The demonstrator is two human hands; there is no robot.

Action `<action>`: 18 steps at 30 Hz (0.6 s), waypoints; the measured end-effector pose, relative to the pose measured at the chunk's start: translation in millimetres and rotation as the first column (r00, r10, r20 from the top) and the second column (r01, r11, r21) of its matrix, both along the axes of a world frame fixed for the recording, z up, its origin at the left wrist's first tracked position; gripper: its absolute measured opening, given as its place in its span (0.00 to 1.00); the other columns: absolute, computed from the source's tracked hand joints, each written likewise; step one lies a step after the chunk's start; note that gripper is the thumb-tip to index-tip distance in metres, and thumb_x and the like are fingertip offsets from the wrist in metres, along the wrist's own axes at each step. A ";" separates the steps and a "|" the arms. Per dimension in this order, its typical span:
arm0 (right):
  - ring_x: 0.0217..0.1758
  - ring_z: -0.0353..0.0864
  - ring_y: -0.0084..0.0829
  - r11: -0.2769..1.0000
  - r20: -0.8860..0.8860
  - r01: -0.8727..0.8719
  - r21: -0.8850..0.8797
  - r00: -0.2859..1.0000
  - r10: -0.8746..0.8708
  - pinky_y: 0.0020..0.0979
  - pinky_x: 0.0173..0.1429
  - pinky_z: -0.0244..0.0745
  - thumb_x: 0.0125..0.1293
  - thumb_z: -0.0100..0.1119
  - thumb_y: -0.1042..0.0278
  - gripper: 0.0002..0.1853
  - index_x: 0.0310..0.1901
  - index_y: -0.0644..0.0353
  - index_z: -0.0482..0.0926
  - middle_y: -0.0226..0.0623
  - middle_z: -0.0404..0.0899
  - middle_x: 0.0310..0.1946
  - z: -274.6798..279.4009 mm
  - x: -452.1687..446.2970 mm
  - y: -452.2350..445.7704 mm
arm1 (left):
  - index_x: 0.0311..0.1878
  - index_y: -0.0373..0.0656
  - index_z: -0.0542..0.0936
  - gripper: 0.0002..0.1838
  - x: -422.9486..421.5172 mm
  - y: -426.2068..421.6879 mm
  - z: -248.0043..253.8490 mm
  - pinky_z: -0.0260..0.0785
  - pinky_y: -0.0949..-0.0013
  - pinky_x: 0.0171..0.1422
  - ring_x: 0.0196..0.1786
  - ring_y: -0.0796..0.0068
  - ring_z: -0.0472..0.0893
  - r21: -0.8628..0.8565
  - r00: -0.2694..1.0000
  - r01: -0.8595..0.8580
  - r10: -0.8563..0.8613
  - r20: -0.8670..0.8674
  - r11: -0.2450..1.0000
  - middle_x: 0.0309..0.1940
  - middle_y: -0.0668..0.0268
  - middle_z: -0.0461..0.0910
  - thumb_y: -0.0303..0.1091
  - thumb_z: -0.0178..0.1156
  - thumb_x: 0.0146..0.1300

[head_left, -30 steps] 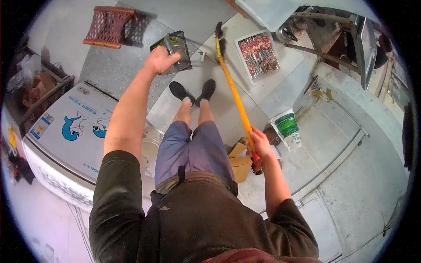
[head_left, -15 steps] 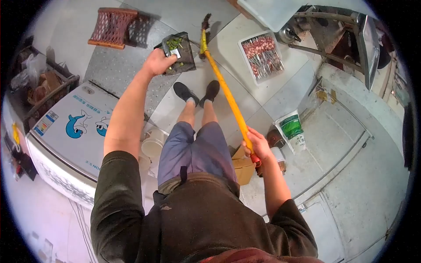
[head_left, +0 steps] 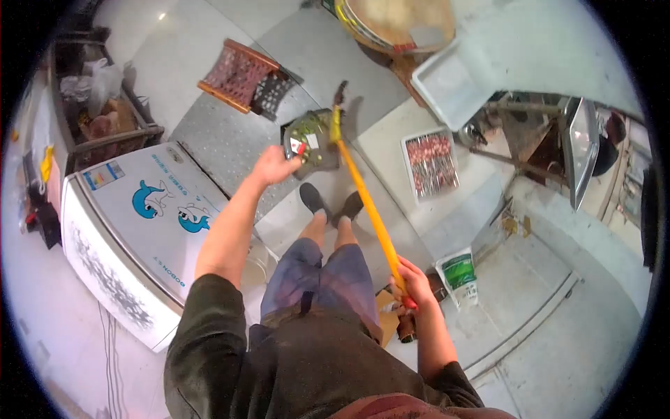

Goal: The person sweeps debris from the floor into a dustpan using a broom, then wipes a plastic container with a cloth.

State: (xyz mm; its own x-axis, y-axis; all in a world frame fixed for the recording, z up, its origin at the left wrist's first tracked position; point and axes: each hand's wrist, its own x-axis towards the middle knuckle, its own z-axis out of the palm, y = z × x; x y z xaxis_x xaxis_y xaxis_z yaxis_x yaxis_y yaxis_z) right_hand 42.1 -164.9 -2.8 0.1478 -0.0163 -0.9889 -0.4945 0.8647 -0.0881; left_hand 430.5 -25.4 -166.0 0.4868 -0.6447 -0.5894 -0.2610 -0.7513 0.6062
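My left hand (head_left: 273, 166) is closed on the handle of a dark dustpan (head_left: 321, 150), which holds green scraps and a small white and red piece. In my right hand (head_left: 413, 283) is the lower end of a broom with a long yellow-orange handle (head_left: 373, 213). The broom's dark, worn head (head_left: 340, 94) points away from me, beside the dustpan's right edge. My feet in dark shoes stand on the tiles just below the dustpan.
A small folding stool (head_left: 239, 75) stands beyond the dustpan. To the right lies a white tray of skewers (head_left: 429, 164). A white appliance (head_left: 150, 209) is on the left. At the top are a round wooden board (head_left: 401, 21) and a pale bin (head_left: 450, 84). A green-white bag (head_left: 458, 278) rests right.
The view has shifted, bringing the round board into sight. The dustpan has turned from steep to flatter, showing its scraps. The broom head has come close beside the dustpan. Both hands keep their holds.
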 end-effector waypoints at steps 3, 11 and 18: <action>0.20 0.67 0.25 0.983 0.025 -0.104 -0.149 0.994 0.109 0.26 0.21 0.64 0.71 0.44 0.66 0.23 0.67 0.52 0.64 0.34 0.71 0.27 22.3 -26.4 -11.7 | 0.26 0.26 0.77 0.27 12.9 34.2 50.0 0.70 0.53 0.32 0.26 0.53 0.81 0.027 0.999 -0.046 0.045 0.015 0.999 0.20 0.40 0.74 0.51 0.59 0.46; 0.18 0.70 0.26 0.873 -0.175 -0.430 -0.231 0.901 0.398 0.28 0.21 0.68 0.68 0.45 0.64 0.22 0.63 0.53 0.69 0.33 0.72 0.24 36.4 21.5 -59.5 | 0.17 0.36 0.70 0.18 62.0 91.8 240.1 0.55 0.67 0.23 0.19 0.83 0.63 -0.207 0.872 -0.488 0.484 -0.071 0.848 0.12 0.72 0.65 0.40 0.59 0.53; 0.18 0.70 0.27 0.925 -0.113 -0.349 -0.151 0.936 0.334 0.29 0.19 0.67 0.65 0.51 0.65 0.15 0.52 0.60 0.71 0.35 0.72 0.24 -35.5 87.6 -90.6 | 0.15 0.41 0.67 0.18 112.2 61.9 311.4 0.51 0.71 0.23 0.20 0.86 0.58 -0.260 0.850 -0.525 0.514 -0.113 0.811 0.13 0.78 0.61 0.37 0.59 0.55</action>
